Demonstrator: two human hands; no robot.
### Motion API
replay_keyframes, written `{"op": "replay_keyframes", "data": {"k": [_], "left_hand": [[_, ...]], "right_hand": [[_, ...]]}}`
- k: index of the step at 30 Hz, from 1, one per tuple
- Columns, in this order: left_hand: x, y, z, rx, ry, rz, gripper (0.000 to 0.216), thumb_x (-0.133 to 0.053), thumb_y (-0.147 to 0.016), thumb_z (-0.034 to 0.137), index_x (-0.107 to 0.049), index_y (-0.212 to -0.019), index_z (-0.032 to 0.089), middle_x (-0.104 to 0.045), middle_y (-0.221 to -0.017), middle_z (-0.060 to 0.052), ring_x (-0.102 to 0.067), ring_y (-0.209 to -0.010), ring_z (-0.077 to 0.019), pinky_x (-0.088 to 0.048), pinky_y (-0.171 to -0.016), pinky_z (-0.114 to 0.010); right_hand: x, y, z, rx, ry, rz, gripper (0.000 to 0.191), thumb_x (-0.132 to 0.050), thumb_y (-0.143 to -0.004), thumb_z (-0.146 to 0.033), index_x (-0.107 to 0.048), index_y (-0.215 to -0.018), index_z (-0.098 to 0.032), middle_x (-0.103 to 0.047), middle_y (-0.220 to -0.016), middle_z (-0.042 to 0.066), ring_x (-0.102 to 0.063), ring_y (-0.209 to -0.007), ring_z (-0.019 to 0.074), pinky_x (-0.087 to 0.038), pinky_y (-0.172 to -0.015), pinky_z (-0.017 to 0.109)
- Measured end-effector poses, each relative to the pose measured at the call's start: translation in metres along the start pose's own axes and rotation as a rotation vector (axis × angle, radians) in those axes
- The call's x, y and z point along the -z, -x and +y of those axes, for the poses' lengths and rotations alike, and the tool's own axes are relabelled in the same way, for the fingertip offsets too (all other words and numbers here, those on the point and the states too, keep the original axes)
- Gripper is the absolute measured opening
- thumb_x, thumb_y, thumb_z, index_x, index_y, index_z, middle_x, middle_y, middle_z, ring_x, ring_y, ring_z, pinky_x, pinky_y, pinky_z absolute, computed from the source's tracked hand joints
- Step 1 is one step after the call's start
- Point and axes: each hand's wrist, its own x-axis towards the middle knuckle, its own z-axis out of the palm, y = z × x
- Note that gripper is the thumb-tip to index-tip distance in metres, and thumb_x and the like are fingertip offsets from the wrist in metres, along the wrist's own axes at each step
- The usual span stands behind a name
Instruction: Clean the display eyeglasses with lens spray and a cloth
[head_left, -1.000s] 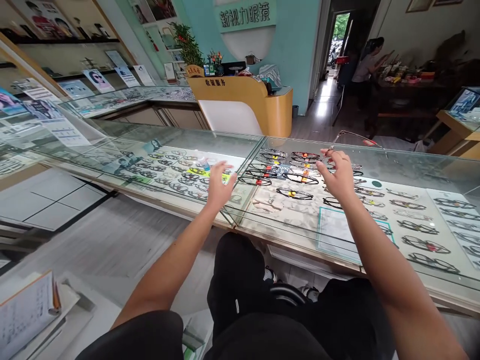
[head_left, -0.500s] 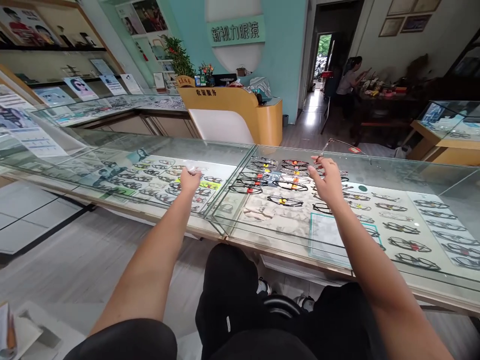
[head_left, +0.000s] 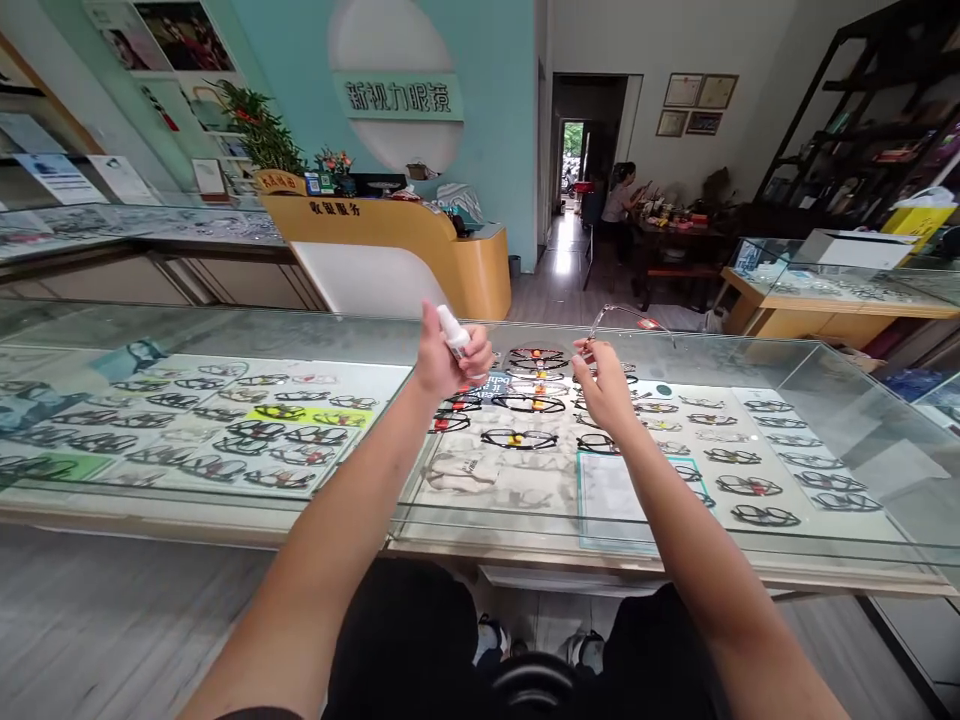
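So the glass case on the right has rows of glasses in it, some black pairs with yellow or red bits at the bridge, plus a teal-edged sheet. The left case is packed with frames too, a couple on a yellow-green strip. Left hand is wrapped round a little white bottle, tilted, thumb up beside it, can't see inside. Right hand pinches thin-framed glasses, red patch on them, above the right case.
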Motion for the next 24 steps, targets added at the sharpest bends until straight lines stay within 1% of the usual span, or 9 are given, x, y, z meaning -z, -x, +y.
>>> {"op": "replay_keyframes", "data": {"k": [2, 5, 8, 10, 12, 14, 18, 21, 24], "left_hand": [[-0.015, -0.01, -0.004, 0.012, 0.045, -0.076, 0.097, -0.024, -0.07, 0.117, -0.04, -0.052, 0.023, -0.025, -0.042, 0.004, -0.027, -0.037, -0.0113, -0.026, -0.034, -0.025], [-0.021, -0.017, -0.014, 0.012, 0.082, -0.112, 0.098, -0.019, -0.069, 0.117, -0.039, -0.051, 0.023, -0.021, -0.041, 0.005, -0.024, -0.037, -0.0109, -0.025, -0.035, -0.024], [-0.017, -0.017, -0.027, 0.014, 0.083, -0.141, 0.097, -0.022, -0.07, 0.117, -0.041, -0.052, 0.024, -0.022, -0.042, 0.005, -0.025, -0.038, -0.0115, -0.025, -0.036, -0.025], [-0.014, -0.016, -0.035, 0.022, 0.055, -0.177, 0.096, -0.028, -0.069, 0.117, -0.042, -0.053, 0.024, -0.024, -0.042, 0.004, -0.026, -0.038, -0.0122, -0.025, -0.036, -0.026], [-0.013, -0.014, -0.042, 0.017, 0.015, -0.186, 0.094, -0.033, -0.069, 0.117, -0.043, -0.054, 0.024, -0.026, -0.042, 0.004, -0.028, -0.038, -0.0127, -0.025, -0.036, -0.026], [-0.015, -0.014, -0.049, -0.012, -0.055, -0.127, 0.093, -0.037, -0.07, 0.115, -0.045, -0.055, 0.024, -0.029, -0.043, 0.004, -0.03, -0.039, -0.0125, -0.026, -0.037, -0.027], [-0.021, -0.016, -0.064, -0.103, -0.304, 0.076, 0.086, -0.052, -0.074, 0.106, -0.053, -0.056, 0.022, -0.037, -0.045, 0.002, -0.031, -0.038, -0.0103, -0.023, -0.04, -0.026], [-0.024, -0.016, -0.07, -0.129, -0.429, 0.115, 0.079, -0.057, -0.08, 0.097, -0.055, -0.056, 0.021, -0.039, -0.045, 0.001, -0.031, -0.04, -0.0099, -0.021, -0.042, -0.027], [-0.025, -0.014, -0.069, -0.142, -0.489, 0.113, 0.078, -0.053, -0.085, 0.093, -0.053, -0.054, 0.021, -0.041, -0.045, 0.0, -0.034, -0.042, -0.011, -0.022, -0.044, -0.028]], "right_hand": [[0.0, 0.0, 0.001, 0.004, -0.013, -0.009, 0.038, -0.049, -0.111, -0.05, -0.064, -0.133, -0.023, -0.067, -0.128, 0.014, -0.064, -0.113, 0.0301, -0.052, -0.102, 0.049], [0.0, 0.003, -0.003, 0.014, -0.061, -0.064, 0.038, -0.046, -0.113, -0.052, -0.063, -0.131, -0.024, -0.067, -0.132, 0.013, -0.064, -0.11, 0.0274, -0.05, -0.102, 0.046], [0.0, 0.008, -0.014, 0.011, -0.14, -0.156, 0.04, -0.042, -0.115, -0.055, -0.062, -0.13, -0.024, -0.067, -0.133, 0.012, -0.064, -0.114, 0.0261, -0.049, -0.101, 0.044], [-0.001, 0.013, -0.024, -0.004, -0.199, -0.226, 0.04, -0.042, -0.115, -0.055, -0.062, -0.133, -0.024, -0.067, -0.132, 0.011, -0.064, -0.12, 0.0264, -0.049, -0.1, 0.042], [-0.001, 0.018, -0.033, -0.028, -0.281, -0.306, 0.04, -0.044, -0.115, -0.055, -0.062, -0.135, -0.025, -0.067, -0.13, 0.01, -0.064, -0.119, 0.0256, -0.049, -0.099, 0.041], [-0.003, 0.022, -0.038, -0.048, -0.376, -0.386, 0.04, -0.046, -0.114, -0.056, -0.063, -0.135, -0.026, -0.067, -0.129, 0.01, -0.064, -0.118, 0.0248, -0.05, -0.1, 0.04], [-0.008, 0.026, -0.04, -0.067, -0.504, -0.485, 0.04, -0.051, -0.113, -0.057, -0.067, -0.131, -0.026, -0.067, -0.12, 0.008, -0.063, -0.109, 0.023, -0.05, -0.1, 0.04], [-0.009, 0.025, -0.037, -0.086, -0.569, -0.482, 0.04, -0.053, -0.111, -0.058, -0.069, -0.128, -0.025, -0.067, -0.116, 0.007, -0.063, -0.104, 0.0221, -0.051, -0.098, 0.04], [-0.009, 0.025, -0.036, -0.098, -0.584, -0.478, 0.04, -0.056, -0.11, -0.059, -0.07, -0.127, -0.025, -0.069, -0.116, 0.007, -0.064, -0.102, 0.0218, -0.051, -0.097, 0.039]]}}
